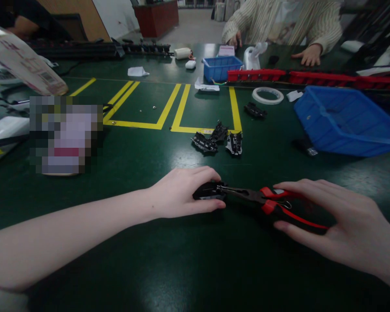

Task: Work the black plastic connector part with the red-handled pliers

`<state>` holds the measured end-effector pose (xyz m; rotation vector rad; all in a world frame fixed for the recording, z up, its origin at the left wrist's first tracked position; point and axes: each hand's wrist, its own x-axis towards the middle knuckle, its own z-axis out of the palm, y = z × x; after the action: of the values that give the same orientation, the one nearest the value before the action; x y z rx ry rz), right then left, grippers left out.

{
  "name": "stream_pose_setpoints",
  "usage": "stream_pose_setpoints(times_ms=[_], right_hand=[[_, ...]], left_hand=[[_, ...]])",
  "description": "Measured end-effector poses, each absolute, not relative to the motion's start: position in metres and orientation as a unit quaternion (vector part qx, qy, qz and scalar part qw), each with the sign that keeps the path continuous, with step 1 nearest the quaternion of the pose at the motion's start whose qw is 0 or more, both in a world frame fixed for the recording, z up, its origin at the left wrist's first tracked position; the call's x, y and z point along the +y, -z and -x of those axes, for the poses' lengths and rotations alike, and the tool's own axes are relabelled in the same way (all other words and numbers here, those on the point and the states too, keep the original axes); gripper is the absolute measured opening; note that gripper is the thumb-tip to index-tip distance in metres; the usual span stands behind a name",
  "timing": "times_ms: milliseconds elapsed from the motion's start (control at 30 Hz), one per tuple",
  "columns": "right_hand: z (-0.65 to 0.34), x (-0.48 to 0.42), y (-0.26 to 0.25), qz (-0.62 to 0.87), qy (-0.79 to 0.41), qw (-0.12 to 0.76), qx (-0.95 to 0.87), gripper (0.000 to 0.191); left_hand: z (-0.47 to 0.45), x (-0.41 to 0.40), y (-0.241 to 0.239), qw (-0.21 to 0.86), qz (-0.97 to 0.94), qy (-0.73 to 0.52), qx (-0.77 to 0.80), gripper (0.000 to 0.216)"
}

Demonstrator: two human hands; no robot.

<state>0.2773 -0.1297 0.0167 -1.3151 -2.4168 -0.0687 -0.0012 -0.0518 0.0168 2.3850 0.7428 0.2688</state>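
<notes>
My left hand [188,193] grips a small black part [208,191] low over the green table [169,268], thumb on the near side and fingers over the far side. My right hand [338,216] is closed around the handles of red and black long-nose pliers [266,200]. The tips of the pliers reach the right end of the black part; whether the jaws pinch something there is too small to tell. Just beyond my hands lie several similar black parts [204,142], and another black part [255,110] rests farther right.
A large blue bin [347,121] stands at the right, with a tape roll [268,95] beside it. Behind are a small blue basket [222,68] and a long red strip [312,79]. A blurred-out flat object [71,138] lies left. A co-worker's hands [308,55] rest across the table.
</notes>
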Motion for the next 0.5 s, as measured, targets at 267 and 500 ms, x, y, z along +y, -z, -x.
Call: stream_pose_setpoints(times_ms=[267,500], right_hand=[[-0.2775,-0.1295,-0.0175,0.418,0.138,0.189,-0.878,0.043],[-0.2777,-0.1216,-0.0133,0.399,0.186,0.174,-0.881,0.042]], left_hand=[[0.0018,-0.0493,-0.0126,0.276,-0.921,-0.084,0.262,0.039],[0.001,-0.046,-0.0143,0.285,-0.919,-0.08,0.261,0.037]])
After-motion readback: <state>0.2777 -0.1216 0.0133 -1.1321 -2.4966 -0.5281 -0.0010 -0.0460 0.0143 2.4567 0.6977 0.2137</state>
